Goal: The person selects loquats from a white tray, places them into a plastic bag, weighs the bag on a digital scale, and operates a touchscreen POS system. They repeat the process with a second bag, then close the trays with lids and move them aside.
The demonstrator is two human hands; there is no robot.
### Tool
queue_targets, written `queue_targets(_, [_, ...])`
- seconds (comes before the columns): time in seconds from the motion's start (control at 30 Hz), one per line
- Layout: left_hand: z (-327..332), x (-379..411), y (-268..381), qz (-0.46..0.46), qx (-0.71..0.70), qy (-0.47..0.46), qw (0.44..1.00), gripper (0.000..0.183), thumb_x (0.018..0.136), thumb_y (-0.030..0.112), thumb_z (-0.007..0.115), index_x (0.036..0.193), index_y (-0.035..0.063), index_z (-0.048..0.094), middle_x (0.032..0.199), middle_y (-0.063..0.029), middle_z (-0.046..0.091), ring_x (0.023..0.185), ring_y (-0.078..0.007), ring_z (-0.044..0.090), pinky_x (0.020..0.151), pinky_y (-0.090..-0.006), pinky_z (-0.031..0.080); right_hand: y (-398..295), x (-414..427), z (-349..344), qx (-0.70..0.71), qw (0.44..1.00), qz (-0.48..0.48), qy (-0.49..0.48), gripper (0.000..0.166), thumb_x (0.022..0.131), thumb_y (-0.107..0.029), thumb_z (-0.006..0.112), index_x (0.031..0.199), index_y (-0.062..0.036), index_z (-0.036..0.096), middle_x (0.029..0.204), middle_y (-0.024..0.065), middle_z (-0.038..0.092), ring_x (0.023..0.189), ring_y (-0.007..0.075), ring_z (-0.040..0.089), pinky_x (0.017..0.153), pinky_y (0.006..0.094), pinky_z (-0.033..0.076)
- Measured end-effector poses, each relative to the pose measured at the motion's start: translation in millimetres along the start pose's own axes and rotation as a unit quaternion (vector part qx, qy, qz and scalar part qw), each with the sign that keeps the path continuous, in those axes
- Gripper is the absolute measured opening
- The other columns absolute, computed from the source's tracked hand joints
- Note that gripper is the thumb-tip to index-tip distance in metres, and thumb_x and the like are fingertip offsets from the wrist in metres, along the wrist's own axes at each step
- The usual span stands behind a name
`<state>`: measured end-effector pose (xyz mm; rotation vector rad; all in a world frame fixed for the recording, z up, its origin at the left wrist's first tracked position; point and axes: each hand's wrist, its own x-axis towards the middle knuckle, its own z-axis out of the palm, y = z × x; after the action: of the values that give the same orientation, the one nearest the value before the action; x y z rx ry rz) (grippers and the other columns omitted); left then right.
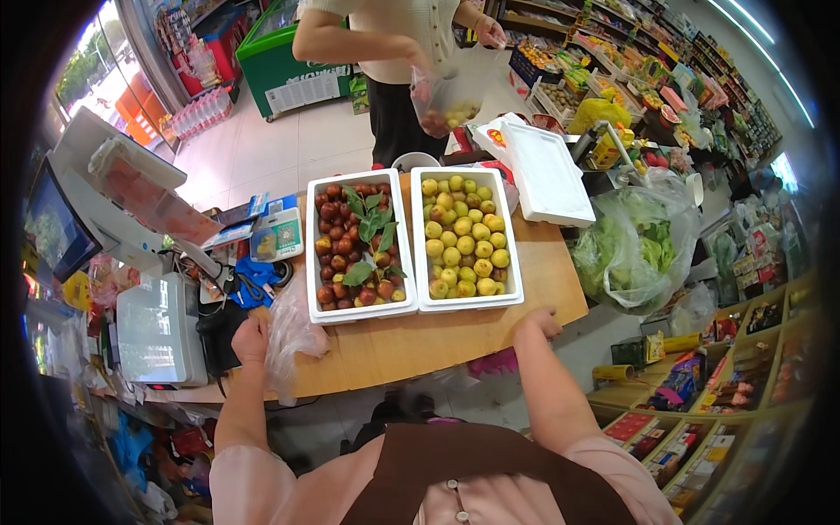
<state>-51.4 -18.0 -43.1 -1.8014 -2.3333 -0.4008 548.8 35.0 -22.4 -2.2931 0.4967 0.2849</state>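
My left hand (251, 340) is closed like a fist at the counter's left part, beside a crumpled clear plastic bag (289, 328); I cannot tell whether it grips anything. My right hand (539, 321) rests at the near right edge of the wooden counter (420, 341), its fingers partly hidden. Between and beyond my hands stand two white foam boxes side by side: one (413, 289) with red-brown jujubes (338, 246) and leafy sprigs (371, 226), the other (518, 289) with yellow-green jujubes (462, 243). Across the counter, a person holds a clear bag of fruit (449, 108).
A white foam lid (548, 170) lies at the boxes' right, with bagged lettuce (636, 243) beyond. On the left are a white appliance (161, 328), a monitor (59, 220), scissors (249, 285) and a payment-code stand (282, 236). A green chest freezer (292, 65) and produce crates stand farther back.
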Motion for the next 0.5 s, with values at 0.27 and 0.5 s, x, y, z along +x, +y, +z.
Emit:
queue_targets(0.27, [0.0, -2.5, -1.9, 0.001, -0.003, 0.009, 1.000, 0.027, 0.091, 0.031, 0.058, 0.073, 0.0102, 0.057, 0.072, -0.0110, 0.060, 0.067, -0.0339, 0.061, 0.057, -0.0443, 0.049, -2.6, -9.5, -7.9, 0.022, 0.999, 0.008, -0.023, 0.058, 0.087, -0.038, 0.050, 0.123, 0.0064, 0.051, 0.124, 0.0291, 0.057, 0.116, 0.0420, 0.056, 0.098, 0.0496, 0.046])
queue_targets(0.5, [-6.5, 0.9, 4.2, -0.008, -0.023, -0.015, 1.000, 0.029, 0.091, 0.031, 0.056, 0.072, 0.0090, 0.056, 0.073, -0.0115, 0.061, 0.069, -0.0345, 0.061, 0.059, -0.0454, 0.049, 5.0, 3.8, 4.5, 0.001, 1.000, -0.005, 0.017, 0.060, 0.088, -0.041, 0.053, 0.125, 0.0054, 0.053, 0.123, 0.0270, 0.060, 0.109, 0.0413, 0.061, 0.093, 0.0469, 0.050])
